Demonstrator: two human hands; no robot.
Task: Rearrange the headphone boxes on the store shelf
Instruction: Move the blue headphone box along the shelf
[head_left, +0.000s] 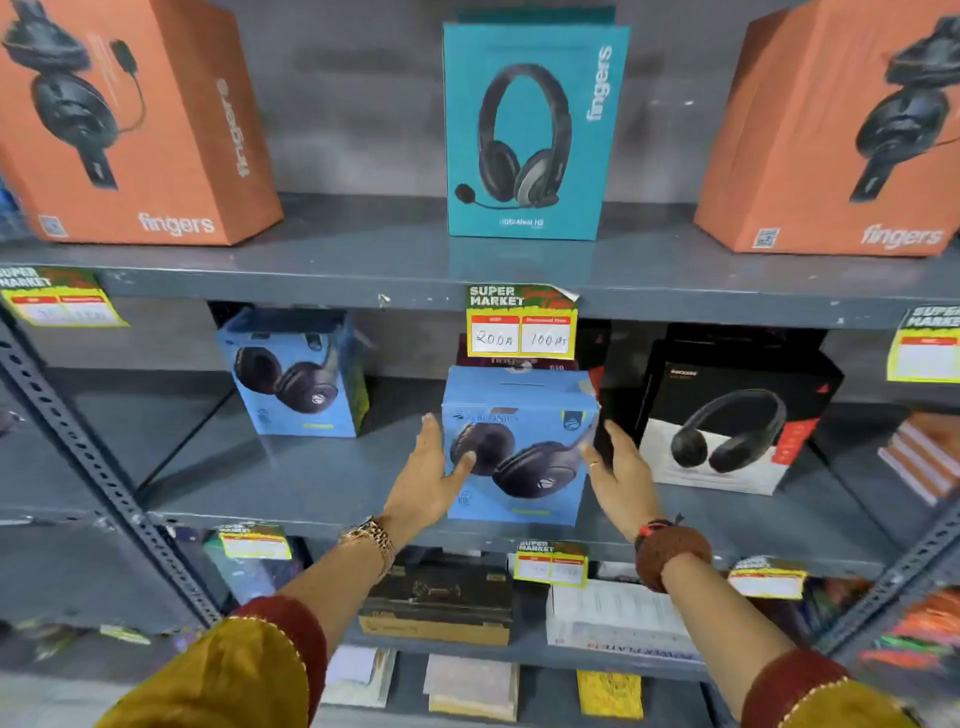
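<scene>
A light blue headphone box (519, 410) stands upright near the front of the middle shelf (311, 488). My left hand (426, 483) presses flat against its left side with the thumb across the front. My right hand (623, 478) holds the right side, its thumb touching the front edge. A second, matching blue box (296, 374) stands farther back on the left. To the right sits a black and white headphone box (727, 421). On the top shelf are a teal box (530, 130) and two orange boxes (135, 119) (831, 130).
A dark red box (514, 359) stands behind the held one, partly hidden by a yellow price tag (521, 322) hanging from the upper shelf edge. The lower shelf holds a black and brown box (436, 597) and a white box (618, 613). A slotted metal upright (93, 467) runs on the left.
</scene>
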